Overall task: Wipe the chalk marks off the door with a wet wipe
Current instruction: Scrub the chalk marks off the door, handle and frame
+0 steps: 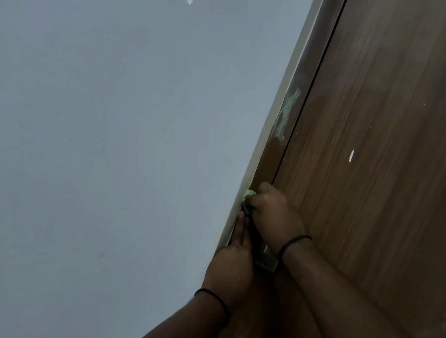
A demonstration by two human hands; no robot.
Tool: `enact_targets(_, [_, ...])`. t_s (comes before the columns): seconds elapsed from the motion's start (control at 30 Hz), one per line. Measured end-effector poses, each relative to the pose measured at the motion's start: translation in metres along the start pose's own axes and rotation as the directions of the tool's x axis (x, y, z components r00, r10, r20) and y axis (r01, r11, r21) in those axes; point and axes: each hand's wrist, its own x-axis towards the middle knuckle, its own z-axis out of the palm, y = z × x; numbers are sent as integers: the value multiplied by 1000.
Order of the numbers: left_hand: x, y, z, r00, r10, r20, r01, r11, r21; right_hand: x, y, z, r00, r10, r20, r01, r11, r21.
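Right hand [275, 214] fisted around wet wipe [248, 198] on frame; left hand [230, 268] fingers straight, holding nothing.

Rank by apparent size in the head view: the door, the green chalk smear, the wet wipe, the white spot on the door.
1. door
2. green chalk smear
3. wet wipe, mostly hidden by the right hand, so unsure
4. white spot

I see two bare forearms with no sleeves in view. A thin black band [293, 241] circles the wrist just behind my right hand [274, 214], another black band [214, 297] behind my left hand [230, 268].
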Motion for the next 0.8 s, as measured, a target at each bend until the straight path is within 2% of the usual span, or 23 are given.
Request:
enact_targets(0.1, [-1, 1, -3, 1000, -22, -11, 21, 998, -51, -4, 4, -8, 996, -55, 68, 55, 998, -5])
enact_targets(0.17, [-5, 3, -8, 1000, 6, -29, -9, 994, -107, -9, 7, -12, 997, -65, 40, 65, 998, 8])
enact_targets(0.27, [-9, 8, -16, 988, 131, -86, -143, 977, -159, -2, 13, -23, 994, -27, -107, 31, 999, 31])
enact_targets(0.37, [11, 19, -32, 967, 186, -174, -211, 968, -136, 31, 26, -41, 945, 77, -319, -48, 994, 98])
enact_targets(0.47, [38, 32, -47, 967, 140, -211, -166, 980, -107, 63, 30, -54, 902, 149, -405, -128, 989, 80])
enact_targets(0.53, [47, 35, -49, 973, 112, -203, -135, 985, -105, 66, 22, -52, 904, 71, -422, -84, 996, -13])
enact_targets(0.63, [49, 33, -44, 979, 122, -165, -133, 989, -56, 53, 20, -44, 933, -33, -358, 10, 998, -67])
enact_targets(0.7, [52, 34, -47, 985, 98, -141, -104, 994, -38, 53, 28, -48, 934, -60, -353, 41, 997, -62])
enact_targets(0.8, [56, 37, -52, 992, 86, -90, -86, 996, 2, 73, 33, -58, 877, 20, -480, -5, 999, 32])
